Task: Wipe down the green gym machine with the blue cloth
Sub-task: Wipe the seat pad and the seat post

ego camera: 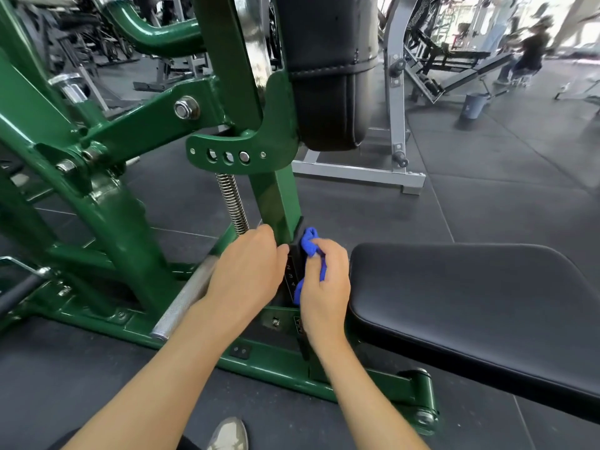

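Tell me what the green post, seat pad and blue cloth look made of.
Green post: apparently steel tube, glossy paint with bright reflections. Seat pad: black vinyl or leather-like cover, dull sheen, rolled edge. Blue cloth: soft fabric, perhaps microfibre, bunched in folds in the right hand.

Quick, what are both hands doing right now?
Left hand: against the green post, fingers hidden, so cannot tell.
Right hand: closed around the blue cloth.
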Motion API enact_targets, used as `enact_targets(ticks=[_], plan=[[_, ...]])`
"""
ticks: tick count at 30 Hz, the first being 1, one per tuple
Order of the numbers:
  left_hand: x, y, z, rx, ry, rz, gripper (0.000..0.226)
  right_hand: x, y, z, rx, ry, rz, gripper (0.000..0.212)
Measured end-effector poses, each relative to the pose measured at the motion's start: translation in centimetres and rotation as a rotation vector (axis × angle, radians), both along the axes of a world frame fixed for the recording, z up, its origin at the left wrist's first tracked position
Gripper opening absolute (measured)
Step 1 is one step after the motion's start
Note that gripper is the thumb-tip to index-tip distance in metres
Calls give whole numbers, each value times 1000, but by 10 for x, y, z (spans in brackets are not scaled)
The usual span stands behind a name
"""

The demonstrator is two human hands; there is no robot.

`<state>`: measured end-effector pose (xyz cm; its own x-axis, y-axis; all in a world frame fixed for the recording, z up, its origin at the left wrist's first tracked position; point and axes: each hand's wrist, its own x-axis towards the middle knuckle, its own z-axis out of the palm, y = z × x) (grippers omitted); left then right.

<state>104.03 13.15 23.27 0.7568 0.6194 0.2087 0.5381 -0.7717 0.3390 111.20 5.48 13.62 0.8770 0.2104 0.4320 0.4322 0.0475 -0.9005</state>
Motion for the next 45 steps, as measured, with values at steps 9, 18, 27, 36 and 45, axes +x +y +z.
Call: enact_targets(ticks=[9, 18, 27, 36, 45], plan=[[1, 0, -1, 3, 7, -1, 29, 20, 6, 15, -52, 16, -64, 24], [0, 3, -2, 20, 15, -10, 30, 28, 10, 18, -69, 21, -49, 24], [-14, 14, 8, -117, 36, -90, 27, -35, -19, -59, -273, -93, -75, 41], [-23, 14, 5, -95, 90, -140, 35, -68, -57, -95, -760, -457, -31, 71], [-19, 15, 5, -74, 101, -154, 34, -58, -92, -119, -707, -481, -233, 62]])
